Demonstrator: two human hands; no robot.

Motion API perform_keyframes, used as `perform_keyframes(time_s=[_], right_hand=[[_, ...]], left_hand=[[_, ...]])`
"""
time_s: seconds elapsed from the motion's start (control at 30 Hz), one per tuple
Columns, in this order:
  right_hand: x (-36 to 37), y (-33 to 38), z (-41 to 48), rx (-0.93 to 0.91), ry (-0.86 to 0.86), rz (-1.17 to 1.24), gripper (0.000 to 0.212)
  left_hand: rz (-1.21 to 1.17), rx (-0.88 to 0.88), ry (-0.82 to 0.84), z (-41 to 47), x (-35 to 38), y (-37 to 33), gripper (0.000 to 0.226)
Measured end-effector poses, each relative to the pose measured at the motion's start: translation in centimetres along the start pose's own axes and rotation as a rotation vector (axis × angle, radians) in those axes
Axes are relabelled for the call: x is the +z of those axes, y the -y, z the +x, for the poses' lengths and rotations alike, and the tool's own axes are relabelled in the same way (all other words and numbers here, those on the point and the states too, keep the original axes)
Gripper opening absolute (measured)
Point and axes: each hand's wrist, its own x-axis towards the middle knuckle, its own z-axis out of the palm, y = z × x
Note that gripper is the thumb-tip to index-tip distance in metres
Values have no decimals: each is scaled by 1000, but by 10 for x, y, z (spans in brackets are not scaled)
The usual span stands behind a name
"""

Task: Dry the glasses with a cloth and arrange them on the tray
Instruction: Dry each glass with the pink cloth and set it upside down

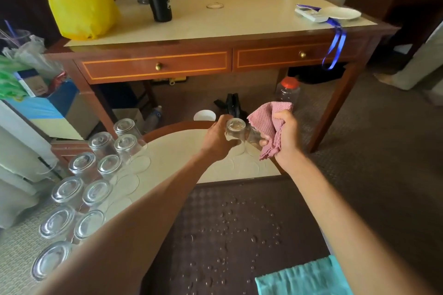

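Just inside table (182, 151) edge, left hand (217, 137) gripping glass (236, 129), cloth (271, 124) alongside

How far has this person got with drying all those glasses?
Ten clear upturned glasses stand in two rows at the left, seemingly finished, though dryness cannot be judged. In hand: the left hand grips another upturned glass, and the right hand holds the pink knitted cloth. A second glass beside it looks left to do.
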Motion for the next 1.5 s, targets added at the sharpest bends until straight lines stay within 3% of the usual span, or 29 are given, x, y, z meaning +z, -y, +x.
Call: perform_keyframes(time_s=[0.23, 0.37, 0.53, 0.67, 0.8, 0.93, 1.1, 1.2, 1.27, 1.37, 1.5], right_hand=[[-23, -6, -9, 23, -87, -113, 29], [-17, -4, -29, 65, -134, -180, 15], [-2, 9, -73, 62, -118, -187, 20], [12, 15, -117, 51, -84, -199, 28], [26, 15, -161, 78, -104, -196, 23], [37, 8, -194, 132, -129, -185, 51], [34, -3, -209, 96, -136, -353, 71], [17, -19, -186, 92, -175, -401, 101], [16, -16, -187, 94, -205, -436, 109], [19, -14, -187, 86, -195, -456, 102], [50, 10, -233, 38, -101, -395, 66]], left_hand=[[-94, -34, -56, -3, 0, 0, 63], [-148, -33, -109, -33, -15, 2, 60], [-350, -10, -185, -91, -67, -20, 53], [-383, -64, -53, -153, -108, -37, 56], [-443, -221, 118, -215, -127, -44, 68], [-403, -418, 189, -257, -133, -41, 65], [-505, -383, 160, -276, -147, -43, 29], [-631, -404, 143, -279, -154, -48, 36], [-679, -402, 155, -281, -159, -52, 36], [-771, -317, 181, -285, -166, -57, 45], [-838, -209, 195, -292, -170, -70, 47]])
